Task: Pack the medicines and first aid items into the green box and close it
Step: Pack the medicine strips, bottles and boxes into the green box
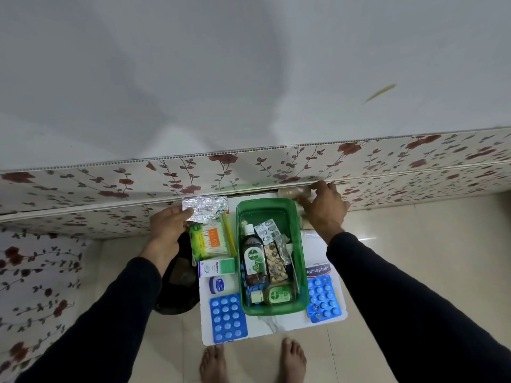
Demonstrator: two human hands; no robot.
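The open green box (266, 207) stands on a small white table (272, 327). Inside lie a brown Dettol bottle (254, 258), a small green bottle (272, 294) and several pill strips (267, 230). My left hand (168, 222) pinches a silver foil pill strip (206, 207) just left of the box's far end. My right hand (325, 208) rests over a beige bandage roll (287, 192) at the box's far right corner; whether it grips the roll is hidden. Left of the box lie a cotton swab pack (211, 240), a white-green carton (217, 267), a small jar (218, 285) and a blue blister sheet (227, 317).
Right of the box lie a Hansaplast pack (318, 270) and another blue blister sheet (323, 297). A floral-patterned panel (110, 186) runs along the wall behind the table. A dark bag (179, 280) sits on the tiled floor at the left. My bare feet (253, 362) stand below the table.
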